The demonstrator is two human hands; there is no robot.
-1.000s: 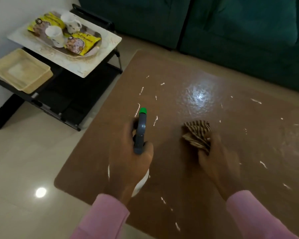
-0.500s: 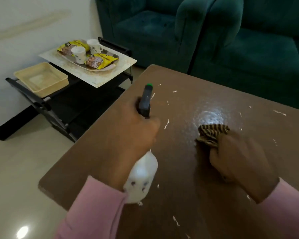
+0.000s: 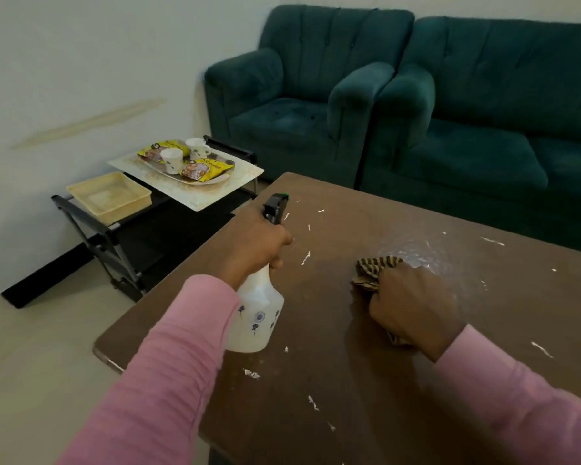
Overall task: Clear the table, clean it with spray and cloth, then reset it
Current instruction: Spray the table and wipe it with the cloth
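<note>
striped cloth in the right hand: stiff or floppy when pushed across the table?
Likely floppy: the striped cloth is bunched into folds under the right hand. It probably weighs little, as a loose fist holds it. On the wet sheen of the table it should slide rather than snag.

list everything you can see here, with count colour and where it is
table: 1, brown with white scuffs, centre and right foreground
spray bottle: 1, white with a dark trigger, over the table's left part
cloth: 1, brown striped, on the table
side rack: 1, black, left of the table by the wall
tray: 1, pale, on the rack's top board
cups: 2, white, on the tray
snack packets: 2, yellow, on the tray
basin: 1, cream, on the rack's lower left
sofas: 2, dark green, behind the table
left hand: gripping the spray bottle
right hand: gripping the cloth
</note>
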